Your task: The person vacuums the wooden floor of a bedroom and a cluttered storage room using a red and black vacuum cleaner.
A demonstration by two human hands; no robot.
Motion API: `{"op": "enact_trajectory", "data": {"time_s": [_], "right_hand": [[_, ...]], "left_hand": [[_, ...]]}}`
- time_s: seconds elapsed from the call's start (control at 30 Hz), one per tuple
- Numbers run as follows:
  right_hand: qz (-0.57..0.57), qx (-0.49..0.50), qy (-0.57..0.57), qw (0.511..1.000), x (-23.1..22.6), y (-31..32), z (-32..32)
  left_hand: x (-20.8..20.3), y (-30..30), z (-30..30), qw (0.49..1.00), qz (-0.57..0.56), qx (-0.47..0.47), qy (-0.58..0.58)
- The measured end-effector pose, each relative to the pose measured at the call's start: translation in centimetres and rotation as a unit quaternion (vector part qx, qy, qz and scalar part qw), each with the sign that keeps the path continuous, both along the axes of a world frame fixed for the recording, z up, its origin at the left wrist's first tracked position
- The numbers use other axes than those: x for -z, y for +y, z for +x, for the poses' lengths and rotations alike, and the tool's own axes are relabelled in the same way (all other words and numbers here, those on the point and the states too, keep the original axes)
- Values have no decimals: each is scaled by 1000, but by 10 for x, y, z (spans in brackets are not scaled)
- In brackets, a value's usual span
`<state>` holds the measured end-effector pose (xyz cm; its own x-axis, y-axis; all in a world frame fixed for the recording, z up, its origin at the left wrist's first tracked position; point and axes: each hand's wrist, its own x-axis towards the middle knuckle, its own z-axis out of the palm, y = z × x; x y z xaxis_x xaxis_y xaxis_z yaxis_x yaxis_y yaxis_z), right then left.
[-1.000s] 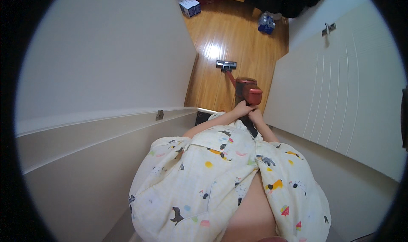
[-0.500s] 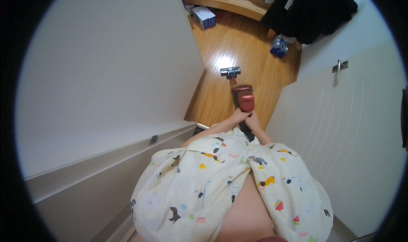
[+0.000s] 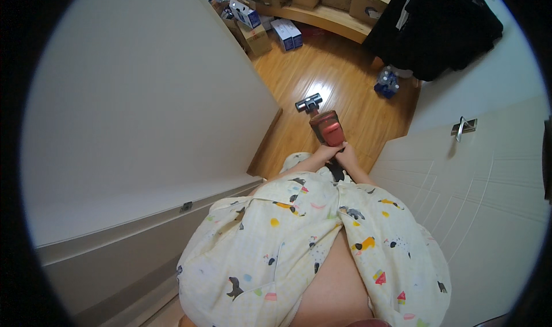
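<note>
A red and dark-grey stick vacuum cleaner (image 3: 330,130) stretches away from my body, its handle toward me. Its wide floor head (image 3: 309,102) rests on the wooden floor, tilted with the right end farther off. My left hand (image 3: 328,153) is closed round the handle just behind the red body. Against it, on the right side of the same handle, my right hand (image 3: 347,155) is closed too. Most of the fingers are hidden under the grip. Below the hands, the handle's dark lower part reaches my patterned clothing (image 3: 276,223).
A white door (image 3: 448,195) with a metal handle (image 3: 463,129) stands at the right, a pale wall (image 3: 149,108) at the left. Farther in are blue-white boxes (image 3: 286,34), a carton (image 3: 255,38), a low wooden shelf (image 3: 310,18), shrink-wrapped bottles (image 3: 387,83) and hanging black clothes (image 3: 437,34).
The floor head has turned, its left end now nearer me. My view has shifted forward and left, so more boxes show at the far left. Both hands still hold the vacuum.
</note>
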<state>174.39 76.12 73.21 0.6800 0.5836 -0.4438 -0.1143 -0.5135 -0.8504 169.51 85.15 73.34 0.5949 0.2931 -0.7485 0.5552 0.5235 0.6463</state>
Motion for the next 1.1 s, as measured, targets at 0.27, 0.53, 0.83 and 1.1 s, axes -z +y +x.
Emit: {"op": "enact_trajectory", "data": {"time_s": [0.27,0.53,0.83,1.1], "right_hand": [[-65,-88,-27,994,28,117,-165],[26,-136,15,990,25,204,-263],[-12,-167,16,986,6,353,-276],[-34,-249,105,962,-138,602,-289]], "left_hand": [[46,110,-183,994,-99,-37,-23],[-13,192,-283,974,-192,-119,-2],[3,330,-310,989,-95,-110,20],[-128,574,-337,985,-90,-144,6]]}}
